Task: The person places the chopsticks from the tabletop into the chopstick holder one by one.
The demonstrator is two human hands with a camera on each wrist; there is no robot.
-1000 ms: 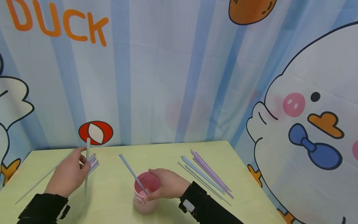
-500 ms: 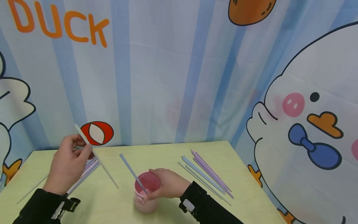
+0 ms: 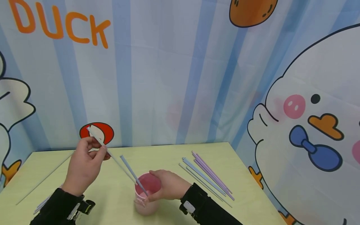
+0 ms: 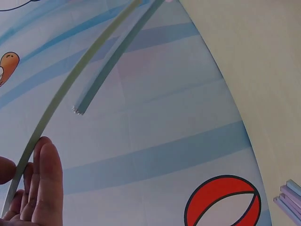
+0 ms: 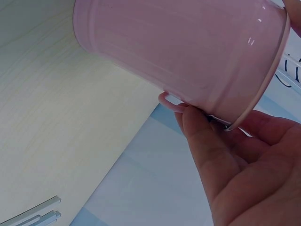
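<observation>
My left hand (image 3: pixel 85 165) pinches a long, thin, pale green stick (image 3: pixel 119 164) between thumb and fingers. Its lower end slants down to the rim of a pink cup (image 3: pixel 146 204). Inside that cup leans a blue stick (image 3: pixel 130 168), its top tilted left. My right hand (image 3: pixel 168 185) grips the cup at the rim, the thumb on the near side. In the right wrist view, a finger lies by a small loop handle (image 5: pixel 171 102) on the cup's wall. The left wrist view shows the pale stick (image 4: pixel 70 80) running alongside the blue stick (image 4: pixel 110 61).
Right of the cup lie purple sticks (image 3: pixel 212 172), blue sticks (image 3: pixel 203 173) and thin pale sticks (image 3: pixel 206 186) on the yellow table (image 3: pixel 247 200). One pale stick (image 3: pixel 45 178) lies at the left. A purple bunch (image 3: pixel 42 204) is partly hidden by the left sleeve. A printed curtain (image 3: pixel 157 78) hangs behind.
The left hand has lifted the pale stick, tilted it from upright to slanting, and carried it right to the cup. The right hand and cup have stayed in place.
</observation>
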